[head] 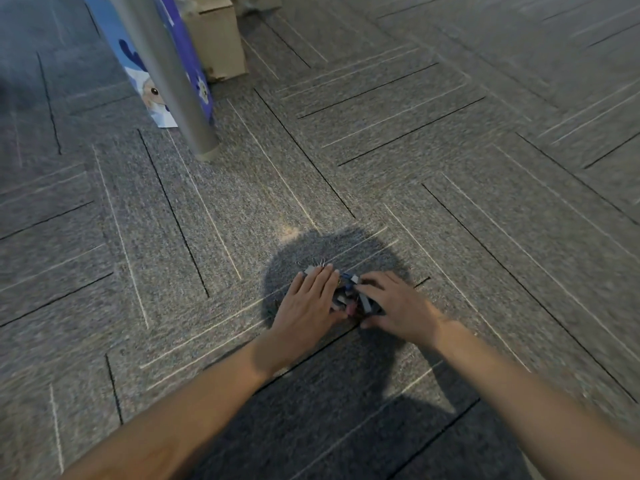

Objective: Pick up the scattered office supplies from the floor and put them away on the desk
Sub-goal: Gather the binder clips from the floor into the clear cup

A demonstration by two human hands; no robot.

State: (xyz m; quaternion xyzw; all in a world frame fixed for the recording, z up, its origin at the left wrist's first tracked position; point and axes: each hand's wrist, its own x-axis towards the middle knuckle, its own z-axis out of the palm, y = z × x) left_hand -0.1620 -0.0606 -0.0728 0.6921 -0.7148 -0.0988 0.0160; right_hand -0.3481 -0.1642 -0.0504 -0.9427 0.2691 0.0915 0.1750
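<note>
A small heap of binder clips, dark blue and grey with wire handles, lies on the grey carpet in the lower middle of the head view. My left hand rests flat against the heap's left side, fingers stretched over it. My right hand is cupped against the right side, fingers curled onto the clips. Both hands press the heap from either side, and they hide much of it. The picture is blurred, so single clips are hard to tell apart.
A grey metal desk leg stands on the carpet at the upper left. Behind it leans a blue and white printed bag, with a cardboard box beside it. Carpet tiles stretch to the right and front.
</note>
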